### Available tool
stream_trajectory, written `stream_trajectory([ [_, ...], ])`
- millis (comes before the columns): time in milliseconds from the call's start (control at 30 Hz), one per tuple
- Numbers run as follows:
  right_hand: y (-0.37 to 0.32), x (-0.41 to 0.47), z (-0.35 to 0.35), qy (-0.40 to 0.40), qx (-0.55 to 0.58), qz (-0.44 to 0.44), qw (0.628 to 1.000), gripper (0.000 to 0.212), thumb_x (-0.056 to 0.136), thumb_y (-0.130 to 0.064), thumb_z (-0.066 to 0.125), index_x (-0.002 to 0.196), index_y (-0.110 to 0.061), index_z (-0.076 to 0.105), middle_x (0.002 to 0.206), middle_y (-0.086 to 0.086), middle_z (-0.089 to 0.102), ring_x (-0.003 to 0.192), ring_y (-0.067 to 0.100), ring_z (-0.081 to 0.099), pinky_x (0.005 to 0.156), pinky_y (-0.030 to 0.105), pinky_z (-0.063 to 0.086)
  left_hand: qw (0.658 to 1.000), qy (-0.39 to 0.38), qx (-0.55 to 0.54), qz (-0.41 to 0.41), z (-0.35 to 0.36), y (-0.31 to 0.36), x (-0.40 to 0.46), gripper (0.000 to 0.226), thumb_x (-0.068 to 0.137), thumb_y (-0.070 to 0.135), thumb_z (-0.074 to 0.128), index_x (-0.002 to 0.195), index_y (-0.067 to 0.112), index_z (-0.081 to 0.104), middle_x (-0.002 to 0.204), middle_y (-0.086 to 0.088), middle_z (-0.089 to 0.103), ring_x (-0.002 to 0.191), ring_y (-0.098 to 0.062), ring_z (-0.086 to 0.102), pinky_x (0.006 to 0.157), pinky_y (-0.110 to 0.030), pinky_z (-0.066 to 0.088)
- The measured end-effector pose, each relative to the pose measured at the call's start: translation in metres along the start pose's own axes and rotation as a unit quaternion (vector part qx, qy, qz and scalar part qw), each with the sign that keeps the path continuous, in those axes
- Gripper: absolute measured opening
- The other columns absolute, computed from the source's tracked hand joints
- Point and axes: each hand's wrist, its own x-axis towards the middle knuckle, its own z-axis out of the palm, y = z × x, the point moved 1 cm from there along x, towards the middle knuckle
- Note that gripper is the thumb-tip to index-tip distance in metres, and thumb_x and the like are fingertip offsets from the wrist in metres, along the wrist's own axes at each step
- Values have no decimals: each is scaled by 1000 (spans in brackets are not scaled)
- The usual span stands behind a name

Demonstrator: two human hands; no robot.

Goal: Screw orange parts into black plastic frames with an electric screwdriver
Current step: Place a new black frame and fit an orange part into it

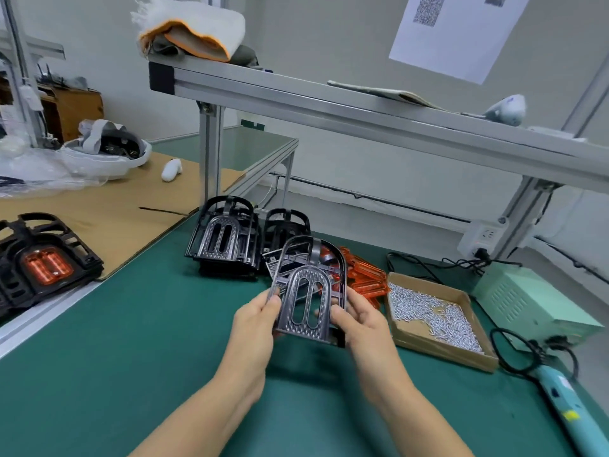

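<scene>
Green bench mat (131, 341) noted below; black frame (309, 291) is gripped at its side edges by left hand (255, 319) and right hand (357, 319), to be laid flat before orange parts (365, 278) are seated.

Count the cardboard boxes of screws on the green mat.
1. The cardboard box of silver screws sits on the green mat, right of the right hand, beside the orange parts. None other shows.
</scene>
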Motion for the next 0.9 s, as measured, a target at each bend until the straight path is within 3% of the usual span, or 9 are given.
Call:
stream_trajectory([
  [133,-9,-26,-44,24,85,72,994,31,89,3,56,117,-7,65,111,13,72,99,26,69,78,31,58,996,-72,50,-33,28,-15,-22,32,101,16,40,97,23,71,90,9,74,73,1,62,61,-12,45],
  [267,-25,-41,-71,39,16,18,999,27,89,5,56,104,-11,72,102,10,74,89,20,68,70,25,55,987,-120,95,-37,49,-18,-24,29,101,21,41,105,34,67,97,15,73,85,1,64,70,-14,44],
  [367,-35,-50,-79,27,-107,-71,991,38,90,8,53,105,-23,70,97,1,74,89,14,67,75,26,55,992,-100,50,-59,59,-13,-17,30,100,36,40,107,28,68,105,4,68,82,-12,57,74,-24,43],
  [467,-37,-62,-81,8,-313,-177,933,44,88,2,53,112,-34,62,103,-2,66,101,17,58,90,30,46,983,-117,-79,-120,64,-7,-10,49,97,50,32,108,18,67,101,-4,66,79,-19,53,73,-33,43],
  [567,-26,-75,-79,-35,-430,-257,865,47,82,4,52,124,-14,59,114,-7,58,108,3,52,94,17,39,970,-126,-138,-158,59,-3,-2,62,93,60,31,101,7,62,95,-10,66,86,-26,60,77,-38,49],
  [633,-14,-83,-77,-43,-517,-298,801,47,80,8,50,126,-1,59,117,7,60,107,19,58,93,26,47,965,-124,-143,-183,55,-3,3,54,88,59,43,108,10,54,104,-12,63,95,-25,62,76,-38,50],
  [733,0,-92,-74,-33,-607,-343,716,43,84,2,41,121,2,62,110,15,64,92,30,63,78,33,54,974,-133,-47,-179,51,-7,2,36,80,32,65,110,16,54,99,-4,61,84,-15,64,70,-29,47],
  [800,7,-96,-71,-42,-622,-354,697,42,86,2,41,121,0,63,109,13,64,87,28,62,76,31,52,981,-114,42,-153,50,-14,2,42,81,8,67,121,14,54,104,-2,65,87,-14,63,76,-27,47],
  [900,16,-99,-72,-74,-634,-346,688,36,85,-2,58,121,-2,62,109,10,64,86,26,61,76,30,52,976,-108,146,-120,47,-22,-1,47,82,-3,64,127,8,56,117,-2,64,102,-19,62,96,-35,47],
])
